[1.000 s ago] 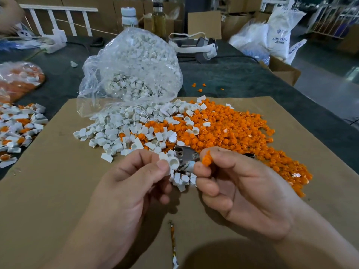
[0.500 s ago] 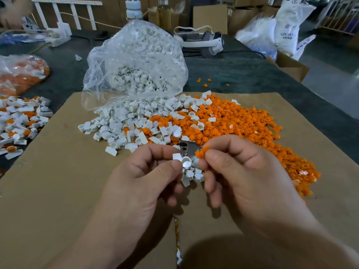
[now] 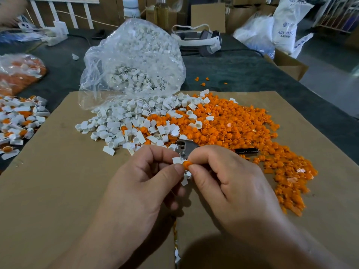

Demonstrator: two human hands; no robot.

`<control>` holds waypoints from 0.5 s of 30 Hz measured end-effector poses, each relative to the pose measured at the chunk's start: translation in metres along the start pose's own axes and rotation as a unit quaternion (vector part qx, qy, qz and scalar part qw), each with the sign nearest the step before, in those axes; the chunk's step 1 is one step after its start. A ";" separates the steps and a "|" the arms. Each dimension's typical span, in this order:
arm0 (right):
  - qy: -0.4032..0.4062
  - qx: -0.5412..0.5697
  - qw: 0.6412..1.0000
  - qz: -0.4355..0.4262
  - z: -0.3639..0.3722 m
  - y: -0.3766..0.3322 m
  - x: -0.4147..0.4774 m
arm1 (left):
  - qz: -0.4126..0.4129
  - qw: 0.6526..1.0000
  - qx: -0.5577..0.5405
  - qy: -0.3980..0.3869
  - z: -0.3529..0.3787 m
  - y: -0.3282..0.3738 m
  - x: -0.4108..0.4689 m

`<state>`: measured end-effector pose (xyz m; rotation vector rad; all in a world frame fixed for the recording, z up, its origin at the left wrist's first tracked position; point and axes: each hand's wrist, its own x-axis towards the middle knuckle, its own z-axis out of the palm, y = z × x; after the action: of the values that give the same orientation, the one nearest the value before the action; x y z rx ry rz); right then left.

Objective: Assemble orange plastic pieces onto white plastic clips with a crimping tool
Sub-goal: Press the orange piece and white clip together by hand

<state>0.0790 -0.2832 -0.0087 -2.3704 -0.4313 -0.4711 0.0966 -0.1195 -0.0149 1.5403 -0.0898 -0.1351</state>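
Observation:
My left hand (image 3: 141,183) pinches a white clip (image 3: 177,160) between thumb and forefinger. My right hand (image 3: 229,183) pinches an orange piece (image 3: 186,164) and holds it against that clip, above the brown cardboard sheet (image 3: 58,191). Just behind my fingers lies the metal crimping tool (image 3: 187,147), its black handle (image 3: 246,150) poking out past my right hand. A heap of loose white clips (image 3: 124,123) spreads at centre. To its right lies a wide heap of orange pieces (image 3: 242,129).
A clear plastic bag of white clips (image 3: 134,63) stands behind the heaps. Finished white-and-orange parts (image 3: 17,123) lie at the left edge, below a bag of orange pieces (image 3: 19,72). Farther back are a headset (image 3: 204,40), bottles, white sacks (image 3: 285,26) and an open cardboard box (image 3: 289,63).
My hands have come together: the orange piece in my right fingers moved left and now touches the white clip held by my left hand. The camera view dipped slightly.

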 end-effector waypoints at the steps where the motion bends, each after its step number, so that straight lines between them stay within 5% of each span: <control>1: -0.003 -0.010 1.000 -0.007 0.000 -0.001 0.001 | 0.001 1.000 -0.001 -0.004 0.000 0.000 0.000; 15: -0.066 -0.080 0.994 -0.044 -0.001 -0.004 0.001 | 0.006 0.998 0.063 -0.002 -0.007 -0.017 0.006</control>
<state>0.0776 -0.2806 -0.0057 -2.5542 -0.5810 -0.4031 0.1028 -0.1142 -0.0323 1.6658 -0.1122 -0.1237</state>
